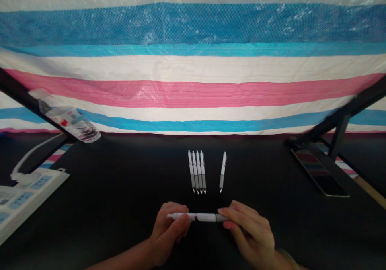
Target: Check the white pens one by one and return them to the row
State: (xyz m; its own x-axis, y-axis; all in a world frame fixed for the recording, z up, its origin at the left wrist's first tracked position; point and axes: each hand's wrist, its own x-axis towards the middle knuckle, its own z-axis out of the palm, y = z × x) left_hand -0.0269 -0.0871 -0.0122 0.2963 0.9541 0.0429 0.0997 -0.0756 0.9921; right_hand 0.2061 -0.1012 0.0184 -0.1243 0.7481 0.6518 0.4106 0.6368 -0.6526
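Between my two hands a white pen (206,217) with a grey grip lies level, just above the near part of the black table. My left hand (170,228) pinches its white clicker end, thumb along the barrel. The fingertips of my right hand (249,232) close on the grey grip; the writing tip is hidden behind them. Beyond my hands, several matching pens (197,172) lie side by side in a tight row, tips toward me. One more single pen (222,172) rests a little to their right, apart from the row.
A smartphone (319,172) lies at the right by a black bar (343,111). On the left are a white power strip (45,189) with a plugged-in cable and a tilted clear water bottle (74,123). Behind the black table (135,169) hangs a striped plastic sheet (193,93).
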